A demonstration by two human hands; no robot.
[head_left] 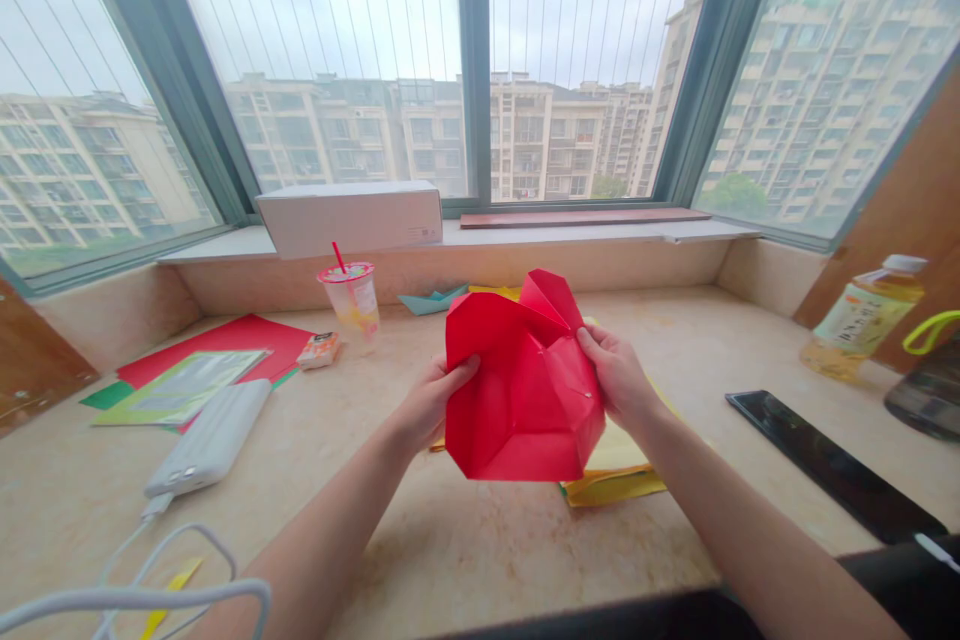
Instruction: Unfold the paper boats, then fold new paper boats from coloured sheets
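Between my hands, raised over the countertop, is a folded sheet of red paper (517,390) with many creases and its corners folded in. My left hand (439,395) grips its left edge, thumb on the near face and fingers behind. On the right edge, my right hand (615,365) pinches the paper beside a raised flap. Part of the paper bulges toward me in the middle. Underneath and behind it lies yellow paper (619,485), partly covered. A light blue folded paper boat (433,301) rests farther back, near the wall.
Left: red sheets (255,335), a power bank (214,435) with a white cable (180,595), a small orange-and-white packet (319,350) and a drink cup (354,295) with a straw. Right: a black phone (832,460), a tea bottle (862,320) and a dark bottle (930,390). A white box (349,222) sits on the sill.
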